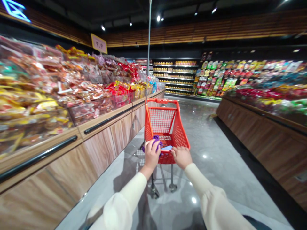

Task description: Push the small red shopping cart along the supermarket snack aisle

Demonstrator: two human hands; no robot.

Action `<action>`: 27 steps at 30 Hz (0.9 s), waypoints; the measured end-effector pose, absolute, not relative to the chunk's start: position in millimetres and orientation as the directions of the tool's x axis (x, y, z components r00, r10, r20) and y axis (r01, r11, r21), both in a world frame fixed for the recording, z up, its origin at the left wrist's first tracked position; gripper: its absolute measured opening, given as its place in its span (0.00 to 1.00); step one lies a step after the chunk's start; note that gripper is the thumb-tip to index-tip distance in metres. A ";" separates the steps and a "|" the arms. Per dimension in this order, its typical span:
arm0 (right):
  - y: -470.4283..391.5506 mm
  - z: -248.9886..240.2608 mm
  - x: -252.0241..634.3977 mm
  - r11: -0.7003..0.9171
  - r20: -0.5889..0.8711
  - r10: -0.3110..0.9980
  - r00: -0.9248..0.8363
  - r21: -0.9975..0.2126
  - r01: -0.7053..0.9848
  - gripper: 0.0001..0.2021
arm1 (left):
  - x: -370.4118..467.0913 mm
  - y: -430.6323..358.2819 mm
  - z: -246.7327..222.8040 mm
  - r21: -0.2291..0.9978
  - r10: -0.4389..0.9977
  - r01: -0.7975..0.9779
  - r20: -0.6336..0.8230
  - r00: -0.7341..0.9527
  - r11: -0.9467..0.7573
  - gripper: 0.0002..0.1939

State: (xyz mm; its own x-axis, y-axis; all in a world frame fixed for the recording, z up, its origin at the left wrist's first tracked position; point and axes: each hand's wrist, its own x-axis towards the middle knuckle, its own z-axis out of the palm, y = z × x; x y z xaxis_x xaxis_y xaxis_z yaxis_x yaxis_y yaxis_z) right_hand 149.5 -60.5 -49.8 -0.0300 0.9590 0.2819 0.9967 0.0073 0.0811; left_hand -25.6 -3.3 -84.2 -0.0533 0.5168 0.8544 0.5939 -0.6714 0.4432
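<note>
A red plastic shopping cart [183, 132] stands in the aisle in front of me. At the left of its near edge, my left hand [152, 154] has its fingers curled over the rim, against a bundled purple item [156, 139]. My right hand [182, 156] is closed on the right part of the same edge. Between the hands, a pale blue flat item [167, 148] shows at the near end of the basket. The cart's wheels rest on the shiny grey floor.
Along the left runs a wooden counter [69, 159] heaped with packaged snacks. Another wooden display [261, 137] lines the right side. Stocked wall shelves [176, 74] stand at the far end. A thin metal pole [149, 48] rises beside the cart's left side.
</note>
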 end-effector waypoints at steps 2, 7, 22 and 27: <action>-62.3 -50.0 144.2 0.017 0.296 0.955 -0.037 0.071 0.997 0.18 | -28.3 2.0 -81.3 0.483 0.540 0.603 0.835 -0.101 -0.635 0.13; -62.8 -51.1 123.7 -0.019 0.319 0.948 0.005 0.042 0.999 0.19 | -24.5 2.3 -87.3 0.489 0.504 0.628 0.846 -0.173 -0.606 0.12; -63.8 -47.2 115.4 0.135 0.307 0.944 -0.120 -0.028 0.991 0.14 | 1.1 2.6 -117.5 0.764 0.561 0.405 0.644 -0.520 -0.502 0.16; -65.0 -45.6 112.4 0.178 0.272 0.949 -0.158 -0.053 0.983 0.15 | -1.0 13.1 -116.8 0.833 0.592 0.300 0.545 -0.594 -0.465 0.16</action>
State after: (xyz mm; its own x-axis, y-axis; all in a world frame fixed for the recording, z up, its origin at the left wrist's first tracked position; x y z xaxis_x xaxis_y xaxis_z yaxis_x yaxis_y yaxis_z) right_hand 112.4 -65.0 -45.6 -0.1577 0.9493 0.2718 0.9825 0.1783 -0.0529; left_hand -1.0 13.1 -116.8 -0.5938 0.5921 0.5448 0.3002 -0.4652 0.8328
